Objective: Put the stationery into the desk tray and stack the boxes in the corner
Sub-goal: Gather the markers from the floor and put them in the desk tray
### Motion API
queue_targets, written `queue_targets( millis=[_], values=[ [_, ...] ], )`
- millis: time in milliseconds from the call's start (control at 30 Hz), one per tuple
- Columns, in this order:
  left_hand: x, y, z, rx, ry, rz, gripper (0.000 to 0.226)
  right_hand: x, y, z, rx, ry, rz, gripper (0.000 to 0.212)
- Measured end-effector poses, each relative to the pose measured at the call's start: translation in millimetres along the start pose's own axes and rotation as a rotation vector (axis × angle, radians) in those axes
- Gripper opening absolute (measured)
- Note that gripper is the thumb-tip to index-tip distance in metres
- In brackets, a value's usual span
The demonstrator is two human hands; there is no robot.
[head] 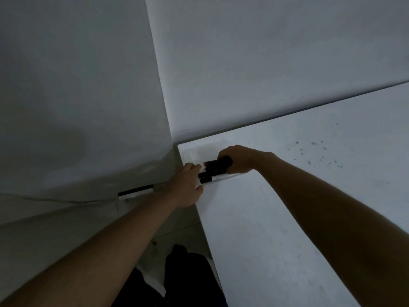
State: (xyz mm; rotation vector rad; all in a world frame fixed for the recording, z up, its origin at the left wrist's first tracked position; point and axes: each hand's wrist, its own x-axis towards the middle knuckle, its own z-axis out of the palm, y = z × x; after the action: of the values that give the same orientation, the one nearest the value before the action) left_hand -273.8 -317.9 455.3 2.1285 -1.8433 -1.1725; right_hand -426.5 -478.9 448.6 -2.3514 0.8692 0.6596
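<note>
the right hand [238,159] has its fingers [223,154] curled tight round a thick black marker [218,163], gripping it from above; the marker's red and white end sticks out past those fingers toward the left hand [184,186]. just under the right fingers, two thinner markers [208,179], black with white labels, lie side by side at the near corner of the white worktop [265,240]. the left fingers [194,167] are bent, their tips at the ends of the markers and the thumb beside the lower one; whether they pinch anything or only touch, i cannot tell. behind the fingers of both hands a faint clear tray [192,155] sits in the worktop's corner against the wall [243,63]; the markers seem to be at its front edge, though the dim light hides its rim. beneath the left forearm, a black and white strip [135,191] lies by the wall's foot.
</note>
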Motion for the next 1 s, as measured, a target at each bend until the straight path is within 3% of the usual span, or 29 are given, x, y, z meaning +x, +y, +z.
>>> queue_targets(
  millis=[333, 733, 867, 1000],
  values=[
    [3.2, -1.6, 6.6, 0.097, -0.013, 0.006, 0.066, -1.1, 6.6, -2.1, 0.179, -0.008, 0.014, 0.029],
    [5.6, -14.2, 13.6, 0.231, -0.078, 0.005, 0.069, 8.1, 5.1, 8.0, 0.103, 0.211, 0.024, 0.024],
    [4.4, -14.1, 13.6, 0.21, -0.075, 0.004, 0.069, 10.7, 1.7, 13.0, -0.037, 0.143, 0.046, 0.026],
    [4.3, -12.1, 12.7, 0.193, -0.051, 0.007, 0.07, 9.8, 1.9, 12.3, 0.035, 0.079, 0.016, 0.029]
  ],
)
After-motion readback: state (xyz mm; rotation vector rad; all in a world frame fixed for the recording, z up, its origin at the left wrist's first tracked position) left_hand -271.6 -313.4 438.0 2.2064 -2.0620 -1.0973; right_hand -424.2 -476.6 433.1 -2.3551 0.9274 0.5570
